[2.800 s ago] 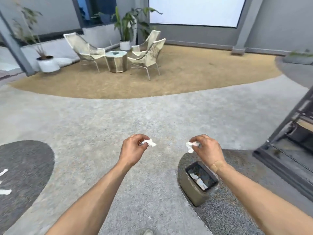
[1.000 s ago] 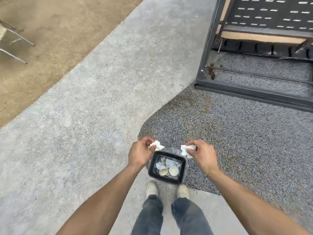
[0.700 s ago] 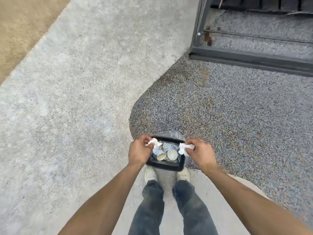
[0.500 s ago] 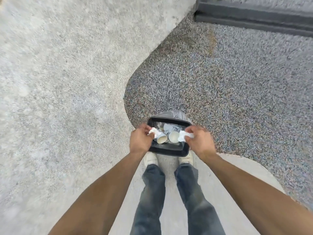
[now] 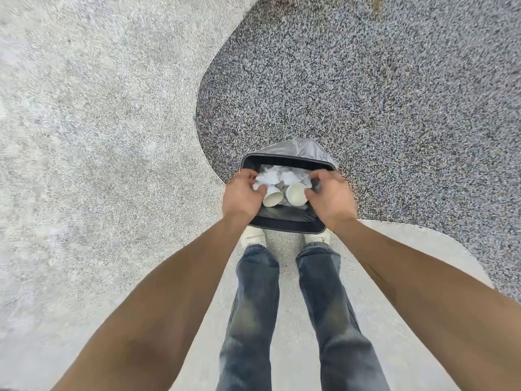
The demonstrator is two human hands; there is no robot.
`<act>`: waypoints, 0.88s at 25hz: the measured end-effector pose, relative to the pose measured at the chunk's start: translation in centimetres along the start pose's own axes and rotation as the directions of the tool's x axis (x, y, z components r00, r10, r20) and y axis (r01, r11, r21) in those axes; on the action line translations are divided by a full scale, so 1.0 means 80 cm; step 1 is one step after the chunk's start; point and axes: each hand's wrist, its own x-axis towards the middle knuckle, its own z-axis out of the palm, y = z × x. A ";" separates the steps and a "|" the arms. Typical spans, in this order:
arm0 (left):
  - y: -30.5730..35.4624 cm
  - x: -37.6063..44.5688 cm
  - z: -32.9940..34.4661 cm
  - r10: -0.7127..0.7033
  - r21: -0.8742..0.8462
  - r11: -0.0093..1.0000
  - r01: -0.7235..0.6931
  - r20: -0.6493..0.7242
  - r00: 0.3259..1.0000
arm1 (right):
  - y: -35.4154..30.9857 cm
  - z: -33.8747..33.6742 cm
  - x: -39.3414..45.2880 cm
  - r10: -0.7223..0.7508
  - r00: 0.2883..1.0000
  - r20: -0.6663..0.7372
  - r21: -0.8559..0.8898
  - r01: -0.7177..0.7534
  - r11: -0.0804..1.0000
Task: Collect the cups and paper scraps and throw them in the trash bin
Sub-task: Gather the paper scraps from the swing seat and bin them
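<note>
the black rectangular trash bin (image 5: 287, 225) stands on the floor just in front of the shoes, at the curved border of rough dark gravel (image 5: 394, 94) at 1 o'clock and pale smooth concrete (image 5: 84, 122) at 9 o'clock, with wide free floor around. two paper cups (image 5: 294, 193) and crumpled paper scraps (image 5: 267, 177) lie inside. the left hand (image 5: 244, 194) pinches a white scrap over the opening; for the right hand (image 5: 331, 197) i cannot tell.

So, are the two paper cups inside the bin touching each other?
Cannot tell. In the head view the left cup and right cup lie close together in the trash bin, but blur hides whether the rims meet.
</note>
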 end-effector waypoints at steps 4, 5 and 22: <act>0.014 -0.032 -0.032 0.015 -0.004 1.000 -0.015 -0.012 1.000 | -0.005 -0.044 -0.025 -0.040 0.997 -0.066 -0.006 0.040 0.999; 0.019 -0.042 -0.045 0.036 -0.010 0.999 -0.036 -0.023 0.999 | -0.010 -0.061 -0.032 -0.060 0.995 -0.082 -0.012 0.059 0.998; 0.221 -0.343 -0.441 0.555 0.409 0.823 -0.394 -0.432 0.711 | -0.270 -0.518 -0.261 -0.719 0.623 -0.309 -0.463 0.561 0.686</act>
